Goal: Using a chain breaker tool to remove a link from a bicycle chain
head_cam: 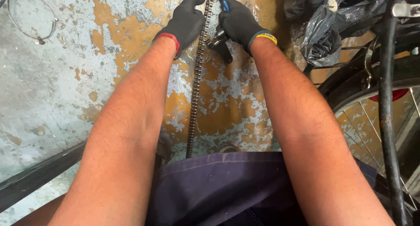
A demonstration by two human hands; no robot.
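Over peeling floor (pixel 57 90), chain (pixel 196 83) runs between left-hand (pixel 186 20) grip and tool-clutching right hand (pixel 238 20).

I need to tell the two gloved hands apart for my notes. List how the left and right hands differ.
The left hand, in a black glove with a red cuff, grips the long metal bicycle chain alone; the right hand, in a black glove with a blue and yellow cuff, holds a dark blue-handled tool against that chain. Both are closed, at the frame's top.
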